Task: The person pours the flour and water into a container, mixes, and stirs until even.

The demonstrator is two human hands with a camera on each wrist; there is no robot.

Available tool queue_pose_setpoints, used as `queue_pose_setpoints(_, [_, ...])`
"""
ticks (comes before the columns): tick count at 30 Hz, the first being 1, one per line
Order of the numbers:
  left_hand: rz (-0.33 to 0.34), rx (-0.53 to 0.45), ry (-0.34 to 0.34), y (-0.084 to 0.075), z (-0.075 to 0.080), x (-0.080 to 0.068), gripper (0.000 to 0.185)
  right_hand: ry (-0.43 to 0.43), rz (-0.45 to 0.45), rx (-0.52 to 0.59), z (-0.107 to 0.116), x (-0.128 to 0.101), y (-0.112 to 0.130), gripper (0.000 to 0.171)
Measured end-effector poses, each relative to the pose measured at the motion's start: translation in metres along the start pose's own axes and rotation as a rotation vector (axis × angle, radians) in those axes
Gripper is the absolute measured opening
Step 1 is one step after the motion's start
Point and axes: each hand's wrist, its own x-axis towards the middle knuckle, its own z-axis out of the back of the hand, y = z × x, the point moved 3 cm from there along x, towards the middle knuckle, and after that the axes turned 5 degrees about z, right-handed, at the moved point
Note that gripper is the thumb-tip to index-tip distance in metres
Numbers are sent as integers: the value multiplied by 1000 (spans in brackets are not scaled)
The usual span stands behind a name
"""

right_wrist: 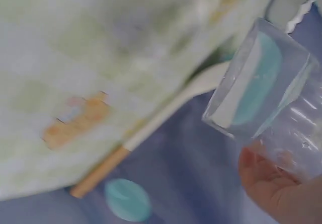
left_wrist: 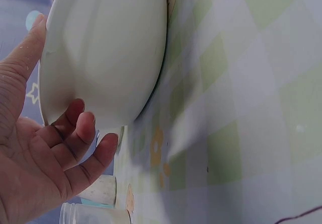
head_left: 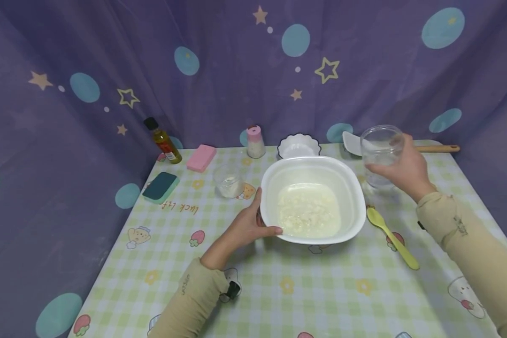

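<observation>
A white basin (head_left: 317, 240) stands mid-table, with a pale, lumpy, wet mixture (head_left: 310, 206) across its bottom. My left hand (head_left: 253, 220) grips its left side, thumb over the rim and fingers against the outer wall. In the left wrist view the basin's side (left_wrist: 110, 48) fills the upper left, near the bent fingers (left_wrist: 85, 126). To the right of the basin, my right hand (head_left: 410, 166) holds a clear plastic cup (head_left: 376, 152), thumb and fingers round its wall. The right wrist view shows that cup (right_wrist: 241, 83) tipped over on its side.
A yellow-green spoon (head_left: 389, 233) lies right of the basin. Behind are a scalloped dish (head_left: 299, 146), a pink-topped shaker (head_left: 255, 143) and a wooden-handled spatula (head_left: 439, 149). Leftward stand a small clear cup of white powder (head_left: 229, 185), pink sponge (head_left: 201, 158), green sponge (head_left: 160, 187) and oil bottle (head_left: 165, 143).
</observation>
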Motion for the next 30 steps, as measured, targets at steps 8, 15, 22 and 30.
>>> queue_pose_setpoints(8, [-10, -1, -14, 2, -2, 1, 125, 27, -167, 138, -8, -1, -39, 113])
queue_pose_setpoints(15, [-7, -9, -17, 2, -1, 1, 125, 18, -226, 238, -12, -2, -62, 111])
queue_pose_setpoints(22, [0, -5, -16, 1, 1, 0, 125, 48, -200, 288, -9, -6, -71, 110])
queue_pose_setpoints(30, [-12, -4, -12, 1, 0, 0, 125, 193, -211, 179, 0, -24, -69, 120])
